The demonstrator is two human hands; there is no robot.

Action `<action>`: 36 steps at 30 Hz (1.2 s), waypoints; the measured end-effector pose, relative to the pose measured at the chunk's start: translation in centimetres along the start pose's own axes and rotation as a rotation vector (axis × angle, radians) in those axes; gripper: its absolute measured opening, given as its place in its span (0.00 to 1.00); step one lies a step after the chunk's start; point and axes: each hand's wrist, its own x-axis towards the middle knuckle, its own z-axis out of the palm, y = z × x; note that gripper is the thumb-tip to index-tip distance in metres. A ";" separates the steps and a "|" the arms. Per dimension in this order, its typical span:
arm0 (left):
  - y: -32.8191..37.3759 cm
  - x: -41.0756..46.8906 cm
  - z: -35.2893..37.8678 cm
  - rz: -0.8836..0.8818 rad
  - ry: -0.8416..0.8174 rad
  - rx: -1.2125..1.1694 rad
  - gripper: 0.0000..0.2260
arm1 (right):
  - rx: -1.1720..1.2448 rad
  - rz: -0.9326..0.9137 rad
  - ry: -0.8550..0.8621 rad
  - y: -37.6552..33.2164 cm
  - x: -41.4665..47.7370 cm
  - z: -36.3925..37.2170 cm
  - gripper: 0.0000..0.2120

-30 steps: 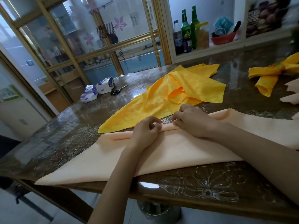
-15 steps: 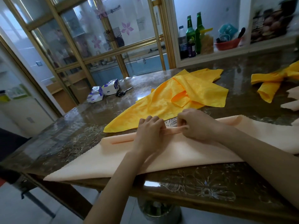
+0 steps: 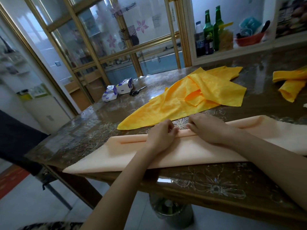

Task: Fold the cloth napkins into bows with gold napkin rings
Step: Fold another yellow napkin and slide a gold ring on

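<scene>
A peach cloth napkin [image 3: 119,156] lies across the near side of the glass-topped table [image 3: 216,185], its far edge rolled into a narrow band. My left hand [image 3: 160,134] and my right hand [image 3: 207,127] sit side by side on that rolled edge, fingers curled and pinching the fold. A loose yellow napkin [image 3: 191,100] is spread just beyond them. A yellow napkin bow [image 3: 292,83] lies at the far right. No gold ring is visible.
Two tissue packs [image 3: 118,90] and scissors [image 3: 137,91] lie at the table's far left. Bottles [image 3: 209,35] and a red bowl [image 3: 249,40] stand on a ledge behind. A dark chair [image 3: 18,138] is at the left, a bin [image 3: 172,211] under the table.
Both hands stay on the rolled edge of the peach napkin; the fingers have curled tighter as the fold rolled a little further. The view has shifted slightly.
</scene>
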 end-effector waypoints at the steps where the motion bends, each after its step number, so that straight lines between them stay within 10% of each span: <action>1: 0.0 0.1 0.4 -0.015 -0.003 -0.024 0.08 | -0.003 0.005 -0.024 0.3 0.0 0.0 0.11; 8: -1.3 -0.8 -0.4 0.006 -0.085 -0.278 0.08 | 0.135 -0.048 -0.105 1.4 -0.5 -2.1 0.09; 20: 0.8 -3.7 -0.6 0.205 0.220 0.407 0.05 | 0.031 -0.151 -0.090 0.1 -1.1 -2.7 0.08; 24: 1.6 -3.7 -1.6 0.254 0.052 0.532 0.09 | 0.007 -0.114 -0.229 -0.1 -1.4 -3.7 0.08; 36: 0.9 -1.8 -2.8 -0.018 -0.191 0.078 0.11 | 0.188 0.058 -0.241 1.1 -1.6 -3.9 0.08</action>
